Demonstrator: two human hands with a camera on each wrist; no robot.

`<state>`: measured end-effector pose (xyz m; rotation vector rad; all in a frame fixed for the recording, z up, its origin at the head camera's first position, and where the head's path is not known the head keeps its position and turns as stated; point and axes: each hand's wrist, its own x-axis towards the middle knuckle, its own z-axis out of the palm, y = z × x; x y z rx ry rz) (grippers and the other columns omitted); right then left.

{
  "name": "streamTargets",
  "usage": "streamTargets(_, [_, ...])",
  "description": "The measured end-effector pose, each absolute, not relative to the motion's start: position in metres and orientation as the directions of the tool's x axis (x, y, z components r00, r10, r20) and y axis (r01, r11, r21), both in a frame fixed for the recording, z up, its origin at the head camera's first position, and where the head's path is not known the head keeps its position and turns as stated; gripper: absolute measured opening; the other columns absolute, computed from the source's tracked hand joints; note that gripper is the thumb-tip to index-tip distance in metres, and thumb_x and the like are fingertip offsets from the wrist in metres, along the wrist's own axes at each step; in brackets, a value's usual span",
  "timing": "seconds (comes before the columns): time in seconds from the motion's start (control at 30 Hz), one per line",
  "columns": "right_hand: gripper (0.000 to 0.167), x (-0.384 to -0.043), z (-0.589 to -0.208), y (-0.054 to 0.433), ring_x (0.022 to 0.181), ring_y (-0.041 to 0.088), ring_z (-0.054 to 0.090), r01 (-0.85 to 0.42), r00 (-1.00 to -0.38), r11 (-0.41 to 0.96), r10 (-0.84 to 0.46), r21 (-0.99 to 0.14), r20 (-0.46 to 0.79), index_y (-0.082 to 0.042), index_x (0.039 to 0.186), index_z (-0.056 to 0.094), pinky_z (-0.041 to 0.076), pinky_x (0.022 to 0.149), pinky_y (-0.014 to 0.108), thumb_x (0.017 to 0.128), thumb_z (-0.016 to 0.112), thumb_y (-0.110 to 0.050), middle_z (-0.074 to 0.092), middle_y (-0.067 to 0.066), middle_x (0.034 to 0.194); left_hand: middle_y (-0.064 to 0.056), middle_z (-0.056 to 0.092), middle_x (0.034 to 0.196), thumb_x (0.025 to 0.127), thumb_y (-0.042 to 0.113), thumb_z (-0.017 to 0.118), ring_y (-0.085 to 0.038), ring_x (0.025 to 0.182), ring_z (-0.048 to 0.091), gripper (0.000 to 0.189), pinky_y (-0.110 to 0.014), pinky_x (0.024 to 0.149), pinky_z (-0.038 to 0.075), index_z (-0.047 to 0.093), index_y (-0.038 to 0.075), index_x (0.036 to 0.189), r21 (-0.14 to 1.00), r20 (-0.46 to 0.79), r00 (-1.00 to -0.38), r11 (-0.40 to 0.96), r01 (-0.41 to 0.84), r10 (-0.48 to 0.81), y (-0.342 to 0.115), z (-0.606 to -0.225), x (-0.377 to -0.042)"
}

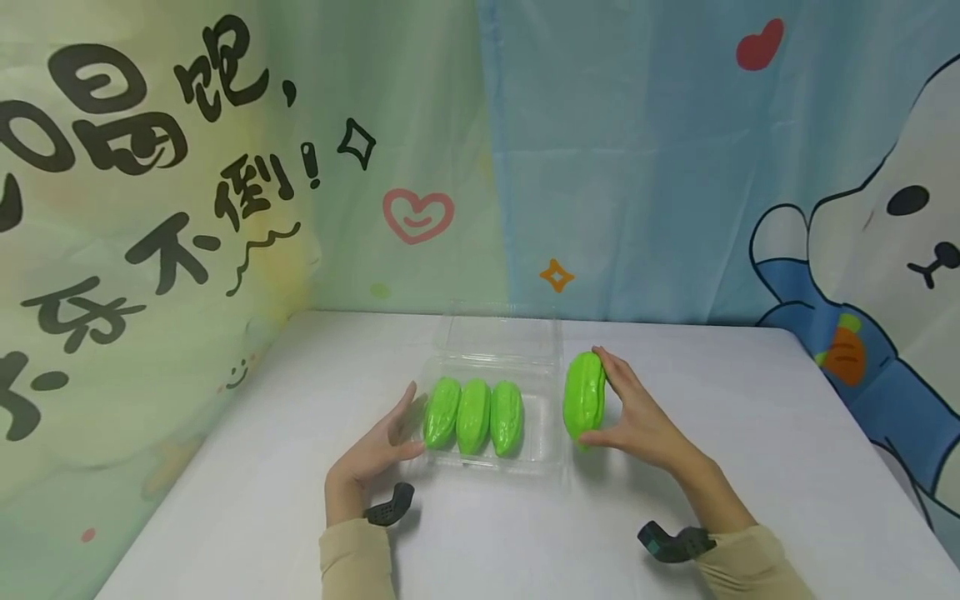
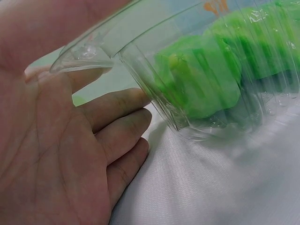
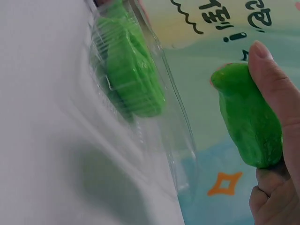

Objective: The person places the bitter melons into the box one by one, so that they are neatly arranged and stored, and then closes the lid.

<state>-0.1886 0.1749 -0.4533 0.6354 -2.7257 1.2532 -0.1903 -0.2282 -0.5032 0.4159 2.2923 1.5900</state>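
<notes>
A clear plastic box (image 1: 542,421) stands on the table with its hinged lid (image 1: 498,337) raised at the back. Three long green ridged toy fruits (image 1: 473,417) lie side by side in its left and middle part. At the box's left edge, my left hand (image 1: 378,446) has its thumb and fingers spread. In the left wrist view, fairly straight fingers (image 2: 119,110) touch or nearly touch the box wall, under the rim. Right of the box, my right hand (image 1: 641,421) holds another green ridged toy fruit (image 1: 583,396) lengthwise between thumb and fingers, above the table.
A white cloth covers the table (image 1: 510,542). Behind it hangs a printed curtain (image 1: 637,167) with writing, hearts and a cartoon bear. Each wrist carries a dark camera mount, such as the right one (image 1: 675,543). Bare bottom shows in the box's right part.
</notes>
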Motion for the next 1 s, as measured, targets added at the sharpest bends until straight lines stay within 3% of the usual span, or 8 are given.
streamTargets(0.3, [0.125,-0.199,-0.455,0.148,0.143,0.036,0.023,-0.368,-0.916,0.574,-0.359,-0.732,0.179,-0.024,0.154,0.007,0.028,0.109,0.063,0.060,0.089,-0.036,0.018,0.012,0.156,-0.006,0.014,0.160,0.081,0.024,0.073,-0.027,0.149,0.003,0.102,-0.053,0.119,0.007,0.002,0.025,0.154,0.944,-0.090,-0.908,0.326,0.053,0.409,-0.229,-0.503,-0.188])
streamTargets(1.0, [0.125,-0.209,-0.475,0.123,0.142,0.040,0.024,-0.353,-0.913,0.641,-0.395,-0.681,0.101,-0.010,0.153,0.012,0.029,0.110,0.058,0.060,0.089,-0.039,0.017,0.015,0.157,-0.004,0.015,0.160,0.081,0.024,0.073,-0.025,0.149,0.004,0.101,-0.051,0.119,0.007,0.003,0.025,0.154,0.936,-0.076,-0.907,0.343,0.078,0.414,-0.229,-0.504,-0.190])
